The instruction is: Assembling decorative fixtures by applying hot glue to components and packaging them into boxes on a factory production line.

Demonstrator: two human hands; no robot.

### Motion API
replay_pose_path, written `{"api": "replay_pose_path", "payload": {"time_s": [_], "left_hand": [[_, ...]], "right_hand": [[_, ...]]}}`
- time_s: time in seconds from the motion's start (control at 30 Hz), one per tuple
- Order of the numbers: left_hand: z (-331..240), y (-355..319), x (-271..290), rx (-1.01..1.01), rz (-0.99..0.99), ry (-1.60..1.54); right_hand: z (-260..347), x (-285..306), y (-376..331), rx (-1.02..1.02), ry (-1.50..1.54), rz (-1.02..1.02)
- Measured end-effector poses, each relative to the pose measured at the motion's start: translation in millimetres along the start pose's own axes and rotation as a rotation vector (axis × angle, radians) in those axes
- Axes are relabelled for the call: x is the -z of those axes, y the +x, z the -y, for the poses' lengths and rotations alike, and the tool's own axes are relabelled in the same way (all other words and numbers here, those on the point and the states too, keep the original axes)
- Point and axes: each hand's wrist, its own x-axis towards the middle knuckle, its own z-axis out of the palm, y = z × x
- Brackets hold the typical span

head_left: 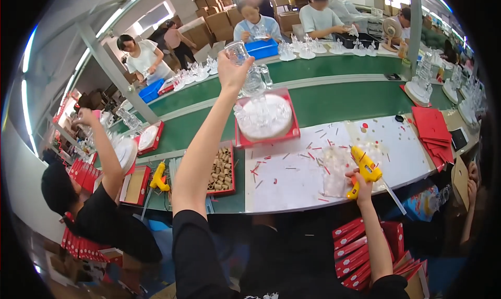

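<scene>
My left hand is raised over the bench, its fingers wrapped round the top of a tall clear glass-like piece with a side handle. Beneath that piece, small clear parts surround a round white base, which lies in a shallow red box. In my right hand is a yellow hot glue gun, gripped by its handle above the white work sheet. A pale glue stick appears beside the gun, toward the bench edge.
Short cardboard tubes fill a red tray near my left forearm; another yellow glue gun lies farther left. Scraps litter the white sheet. Red sheets are stacked at right. Co-workers sit left and across the green belt.
</scene>
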Motion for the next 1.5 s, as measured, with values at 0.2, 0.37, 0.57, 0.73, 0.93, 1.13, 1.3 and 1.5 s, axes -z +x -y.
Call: {"api": "replay_pose_path", "payload": {"time_s": [0.2,0.37,0.57,0.73,0.93,1.13,1.3,1.5], "left_hand": [[21,-9,-28,0.059,0.012,0.074],[63,-12,-45,0.120,0.032,0.129],[113,7,-65,0.045,0.233,-0.034],[146,-8,-91,0.204,0.349,-0.103],[147,-80,-111,0.045,0.402,0.039],[153,-153,-65,-0.247,1.034,0.349],[126,-175,-102,-0.298,0.745,0.086],[138,-195,-112,-0.040,0.701,0.364]], "right_hand": [[4,0,4,0.012,-0.047,-0.010],[2,-7,4,0.040,-0.033,-0.031],[7,1,1,-0.017,-0.035,-0.004],[4,5,-4,-0.024,-0.047,-0.033],[3,1,4,-0.012,-0.042,-0.042],[-1,-13,8,-0.029,-0.044,0.021],[-37,62,17,-0.135,0.094,-0.067],[-16,36,6,0.003,-0.096,-0.042]]}}
